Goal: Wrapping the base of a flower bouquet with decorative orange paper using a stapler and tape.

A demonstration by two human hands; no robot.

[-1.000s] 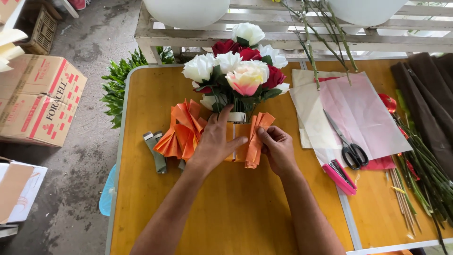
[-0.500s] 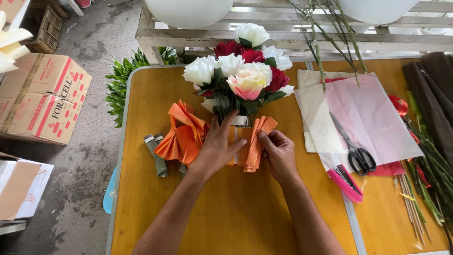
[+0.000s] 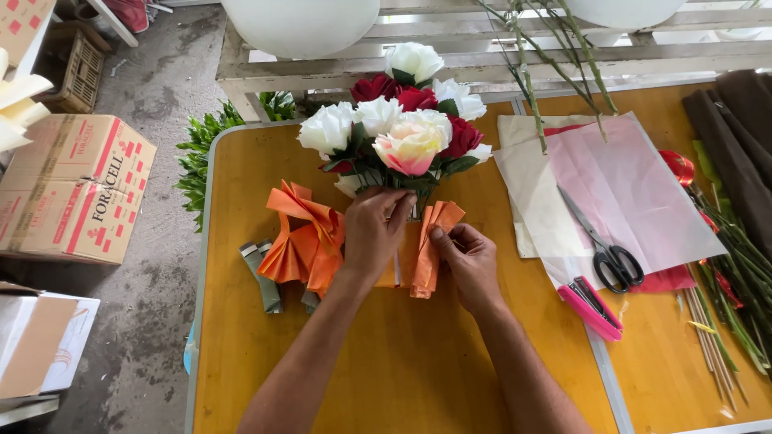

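On the desk (image 3: 402, 362), both hands work at mid-desk. Left hand (image 3: 376, 233) is closed around the bouquet (image 3: 402, 133) stems just under the blooms, fingers curled over the top of the orange paper (image 3: 301, 241). Right hand (image 3: 466, 257) sits just beside it, thumb and fingers pinching the pleated orange fold (image 3: 430, 245) to the right of the stems.

Bouquet: white, red and one pink-cream rose, heads pointing away from the hands, stems hidden under the left hand and paper. It lies on the desk directly beyond the hands, touching both.

Orange paper fans out left of the left hand, crumpled and pleated, touching the wrist side. Grey-green roll (image 3: 261, 273) lies just left of that, partly under the paper.

Right of the right hand, apart from it: pink tissue sheets (image 3: 627, 193) over a beige sheet, scissors (image 3: 603, 249) lying on them, blades pointing up-left. Pink stapler (image 3: 591, 309) near the right hand, below the scissors, at the sheet edge. Thin sticks (image 3: 712, 354) and green stems (image 3: 740, 273) further right, well apart from the hands. Dark cloth (image 3: 736, 145) at the far right.

Beyond the bouquet: wooden rack (image 3: 498, 60) with bare stems (image 3: 563, 56) hanging over it. Far left of the hands, on the floor: cardboard box (image 3: 76, 189) and green foliage (image 3: 201, 153) beside the desk edge.
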